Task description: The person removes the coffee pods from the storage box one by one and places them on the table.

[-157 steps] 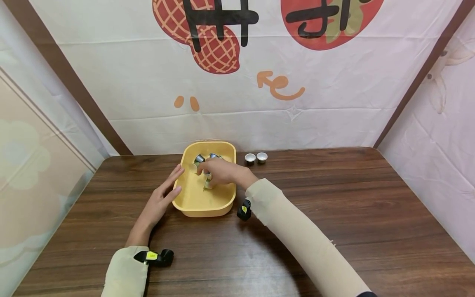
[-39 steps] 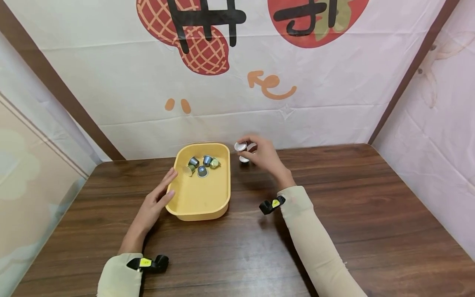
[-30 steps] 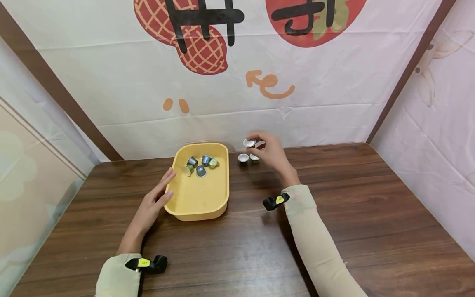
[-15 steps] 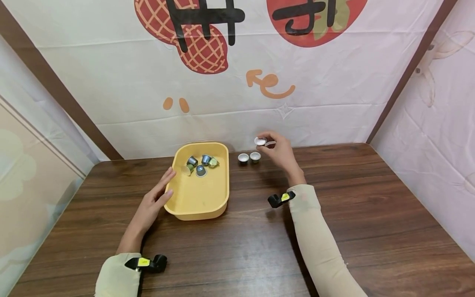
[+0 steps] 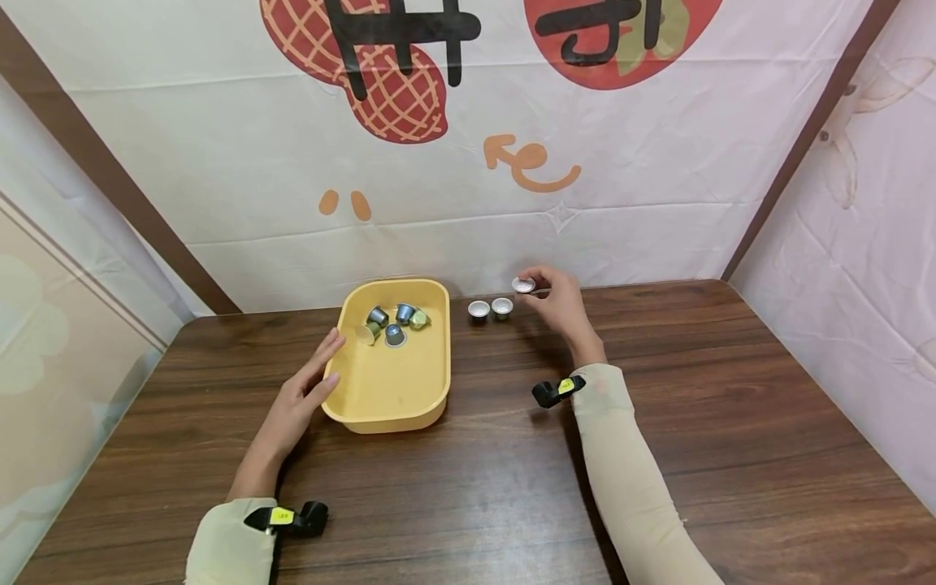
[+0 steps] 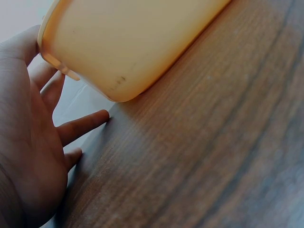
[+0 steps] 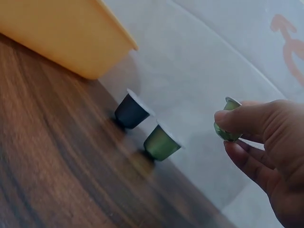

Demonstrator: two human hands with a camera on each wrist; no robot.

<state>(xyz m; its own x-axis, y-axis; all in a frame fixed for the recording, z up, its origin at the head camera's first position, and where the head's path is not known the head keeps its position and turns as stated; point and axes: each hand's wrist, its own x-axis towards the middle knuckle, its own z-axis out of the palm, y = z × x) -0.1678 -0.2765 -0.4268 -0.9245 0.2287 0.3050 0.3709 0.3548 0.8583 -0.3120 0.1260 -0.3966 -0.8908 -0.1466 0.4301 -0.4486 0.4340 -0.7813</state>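
Observation:
My right hand (image 5: 561, 310) pinches a green coffee capsule (image 7: 231, 104) between thumb and fingertips, its pale foil lid facing up, near the table's back edge. To its left stand two coffee capsules, lids up: a dark one (image 7: 131, 113) and a green one (image 7: 162, 143). My left hand (image 5: 298, 398) rests against the left rim of a yellow bin (image 5: 387, 398), fingers extended and spread. Inside the bin, toward its back, lie several blue and green coffee capsules (image 5: 395, 335), some tipped over.
The brown wooden table (image 5: 497, 504) meets a white printed cloth backdrop (image 5: 629, 227) right behind the capsules. The bin stands left of the standing capsules, close to the backdrop.
My right hand has come out of the bin with a green capsule, passed over the two standing ones to their right, and lowered slightly. My left hand stays at the bin.

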